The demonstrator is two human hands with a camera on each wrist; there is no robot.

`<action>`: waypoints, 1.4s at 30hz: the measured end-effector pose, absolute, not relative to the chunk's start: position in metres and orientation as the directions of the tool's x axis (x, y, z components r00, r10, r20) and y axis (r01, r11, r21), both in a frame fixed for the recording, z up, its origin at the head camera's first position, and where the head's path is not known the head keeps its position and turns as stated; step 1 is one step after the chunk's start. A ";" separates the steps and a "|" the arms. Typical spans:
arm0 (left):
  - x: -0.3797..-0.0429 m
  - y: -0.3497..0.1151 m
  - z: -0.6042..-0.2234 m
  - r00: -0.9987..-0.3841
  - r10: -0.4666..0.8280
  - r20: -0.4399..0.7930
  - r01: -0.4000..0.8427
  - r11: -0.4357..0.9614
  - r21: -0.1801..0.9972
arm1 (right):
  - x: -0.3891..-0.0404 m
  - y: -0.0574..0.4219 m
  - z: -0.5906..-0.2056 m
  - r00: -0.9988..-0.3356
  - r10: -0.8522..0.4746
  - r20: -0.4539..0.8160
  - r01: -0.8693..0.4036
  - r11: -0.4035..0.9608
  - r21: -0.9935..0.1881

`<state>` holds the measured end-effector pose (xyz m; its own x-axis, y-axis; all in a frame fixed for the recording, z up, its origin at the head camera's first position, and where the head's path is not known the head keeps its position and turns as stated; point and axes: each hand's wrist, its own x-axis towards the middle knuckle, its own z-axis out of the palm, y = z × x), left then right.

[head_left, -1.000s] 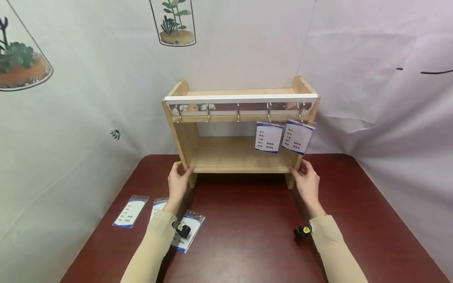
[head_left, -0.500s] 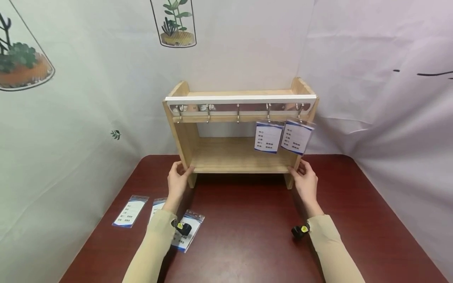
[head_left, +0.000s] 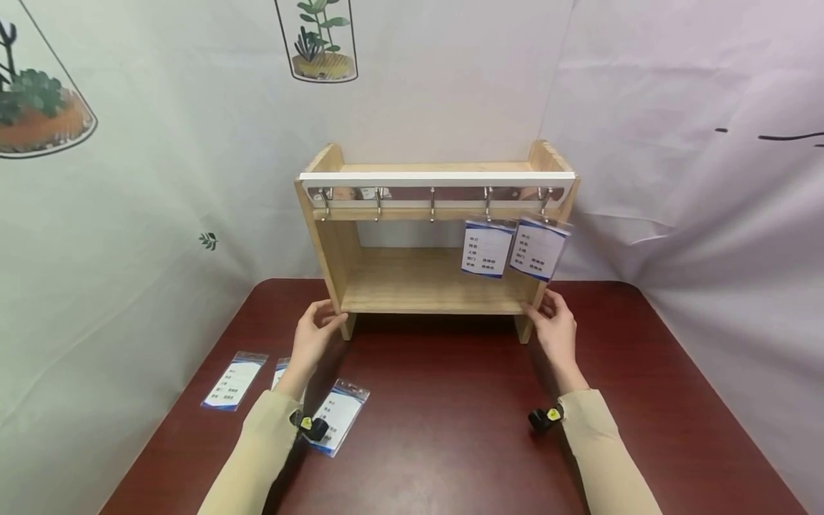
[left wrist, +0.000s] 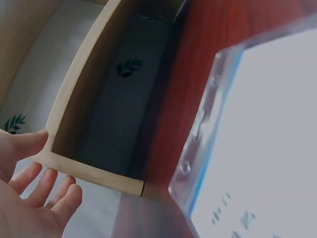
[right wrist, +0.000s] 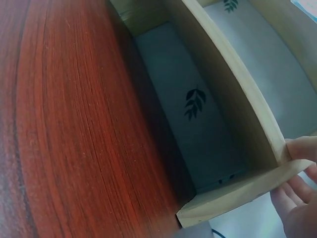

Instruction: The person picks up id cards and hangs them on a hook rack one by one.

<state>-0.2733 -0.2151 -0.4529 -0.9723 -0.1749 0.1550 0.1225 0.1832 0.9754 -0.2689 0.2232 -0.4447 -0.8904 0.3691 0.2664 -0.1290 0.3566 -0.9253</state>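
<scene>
**Both hands at the wooden shelf's lower corners**

A wooden shelf (head_left: 438, 236) stands at the back of the red-brown tabletop (head_left: 450, 429). The right hand (head_left: 555, 325) grips its lower right corner, thumb on the front edge. The left hand (head_left: 313, 335) lies at the lower left corner with fingers relaxed and loosely spread, the thumb touching the wood. Two badge holders (head_left: 515, 247) hang from hooks under the top board. Three more badge cards (head_left: 233, 380) lie flat near the left sleeve.
</scene>
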 end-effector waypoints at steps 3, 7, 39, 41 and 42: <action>-0.269 -0.219 -0.454 -0.978 -0.146 0.149 0.116 0.211 0.971 | -0.269 0.224 -0.444 -0.891 0.369 0.262 -0.125 0.357 -0.926; -0.260 -0.226 -0.455 -0.986 -0.107 0.127 0.088 0.311 0.946 | -0.270 0.225 -0.445 -0.894 0.365 0.260 -0.131 0.341 -0.931; -0.216 -0.244 -0.467 -0.920 0.391 0.004 0.279 0.650 0.707 | -0.273 0.223 -0.448 -0.897 0.379 0.226 -0.119 0.286 -0.951; -0.216 -0.245 -0.466 -0.906 0.424 0.000 0.306 0.654 0.692 | -0.273 0.224 -0.448 -0.897 0.380 0.226 -0.119 0.285 -0.951; -0.216 -0.246 -0.465 -0.899 0.438 -0.003 0.319 0.659 0.681 | -0.272 0.224 -0.448 -0.897 0.381 0.226 -0.120 0.283 -0.952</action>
<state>-0.2156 -0.2457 -0.4652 -0.8991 0.4376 -0.0028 0.3188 0.6593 0.6809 -0.2725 0.2241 -0.4481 -0.8967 0.3805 0.2260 -0.1198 0.2829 -0.9516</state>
